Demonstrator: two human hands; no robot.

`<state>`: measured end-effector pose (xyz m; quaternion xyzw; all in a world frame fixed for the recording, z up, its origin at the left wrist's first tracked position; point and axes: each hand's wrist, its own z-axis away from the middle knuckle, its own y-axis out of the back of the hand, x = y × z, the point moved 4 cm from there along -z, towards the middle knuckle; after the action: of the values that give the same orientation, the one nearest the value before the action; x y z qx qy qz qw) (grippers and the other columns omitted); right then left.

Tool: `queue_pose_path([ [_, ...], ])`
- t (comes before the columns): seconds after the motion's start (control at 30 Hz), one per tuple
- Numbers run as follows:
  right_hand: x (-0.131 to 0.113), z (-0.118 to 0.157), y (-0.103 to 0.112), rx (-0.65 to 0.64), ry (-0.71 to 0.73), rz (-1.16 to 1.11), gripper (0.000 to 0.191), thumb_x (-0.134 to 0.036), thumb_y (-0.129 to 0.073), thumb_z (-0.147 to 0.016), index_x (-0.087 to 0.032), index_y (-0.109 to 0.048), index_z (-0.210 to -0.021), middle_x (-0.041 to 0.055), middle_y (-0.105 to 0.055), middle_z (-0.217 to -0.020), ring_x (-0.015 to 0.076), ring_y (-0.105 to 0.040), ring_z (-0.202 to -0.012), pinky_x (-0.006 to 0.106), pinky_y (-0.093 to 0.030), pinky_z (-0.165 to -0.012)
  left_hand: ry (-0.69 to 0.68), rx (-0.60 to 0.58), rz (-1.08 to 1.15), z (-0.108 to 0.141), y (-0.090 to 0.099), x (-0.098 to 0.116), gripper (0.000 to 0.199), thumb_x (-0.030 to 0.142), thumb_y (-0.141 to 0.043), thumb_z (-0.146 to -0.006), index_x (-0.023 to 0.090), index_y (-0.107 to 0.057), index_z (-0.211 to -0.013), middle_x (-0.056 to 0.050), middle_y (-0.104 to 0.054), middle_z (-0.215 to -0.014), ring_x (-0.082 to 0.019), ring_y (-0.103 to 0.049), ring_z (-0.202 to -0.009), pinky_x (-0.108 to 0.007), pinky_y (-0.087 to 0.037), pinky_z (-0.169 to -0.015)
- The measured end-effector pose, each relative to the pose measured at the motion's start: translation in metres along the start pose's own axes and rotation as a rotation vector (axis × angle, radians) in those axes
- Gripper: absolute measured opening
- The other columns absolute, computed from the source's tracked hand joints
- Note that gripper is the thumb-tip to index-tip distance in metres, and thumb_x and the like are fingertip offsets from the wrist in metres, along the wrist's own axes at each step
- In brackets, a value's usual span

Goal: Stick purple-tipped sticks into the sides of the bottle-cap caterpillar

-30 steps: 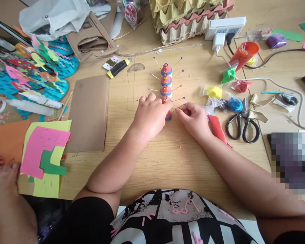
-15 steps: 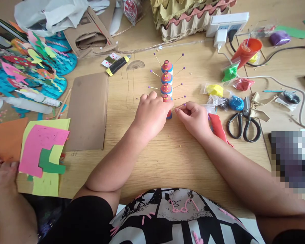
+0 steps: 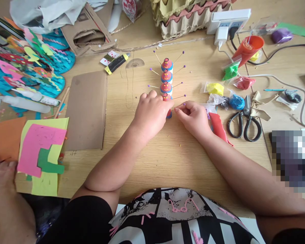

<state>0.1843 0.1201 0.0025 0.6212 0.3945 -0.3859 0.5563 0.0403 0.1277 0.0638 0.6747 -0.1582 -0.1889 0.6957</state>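
Note:
A row of several small red and blue clay figures (image 3: 166, 87) with smiling faces runs away from me down the table. Thin sticks with purple ball tips jut out from both sides of the row. My left hand (image 3: 149, 115) is closed round the nearest end of the row, partly covering the closest figures. Just right of that end, my right hand (image 3: 195, 118) pinches a purple-tipped stick (image 3: 178, 107), its inner end pointing at the nearest figure. Whether the stick touches the figure I cannot tell.
Scissors (image 3: 247, 117), bagged clay (image 3: 236, 101) and an orange cup (image 3: 249, 51) lie to the right. Cardboard (image 3: 86, 112) and coloured paper (image 3: 27, 149) are on the left, beside another person's hand (image 3: 2, 176). Egg trays (image 3: 193, 20) and a power strip (image 3: 228, 20) stand behind.
The view has shifted very slightly. Both hands, the stick and the clay row keep almost the same places.

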Motion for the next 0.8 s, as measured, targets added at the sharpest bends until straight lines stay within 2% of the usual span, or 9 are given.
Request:
queue_pose_path([
  [0.63, 0.0009, -0.001, -0.0006, -0.01, -0.017, 0.025, 0.02, -0.026, -0.066, -0.082, -0.018, -0.06, -0.065, -0.0021, -0.052, -0.058, 0.0103, -0.039, -0.057, 0.027, -0.031, -0.055, 0.002, 0.004, 0.037, -0.0011, -0.0009, -0.0002, 0.014, 0.027, -0.062, -0.093, 0.03, -0.074, -0.1, -0.011, -0.073, -0.093, -0.034, -0.058, -0.108, -0.049, -0.044, -0.089],
  [0.8, -0.0005, 0.0001, -0.0014, -0.009, -0.013, 0.025, 0.021, -0.026, -0.065, -0.081, -0.018, -0.059, -0.063, -0.0026, -0.048, -0.055, 0.0102, -0.038, -0.056, 0.026, -0.03, -0.054, -0.002, 0.01, 0.028, -0.0017, -0.0013, -0.0005, 0.014, 0.027, -0.062, -0.093, 0.03, -0.074, -0.099, -0.01, -0.073, -0.091, -0.033, -0.058, -0.106, -0.048, -0.045, -0.088],
])
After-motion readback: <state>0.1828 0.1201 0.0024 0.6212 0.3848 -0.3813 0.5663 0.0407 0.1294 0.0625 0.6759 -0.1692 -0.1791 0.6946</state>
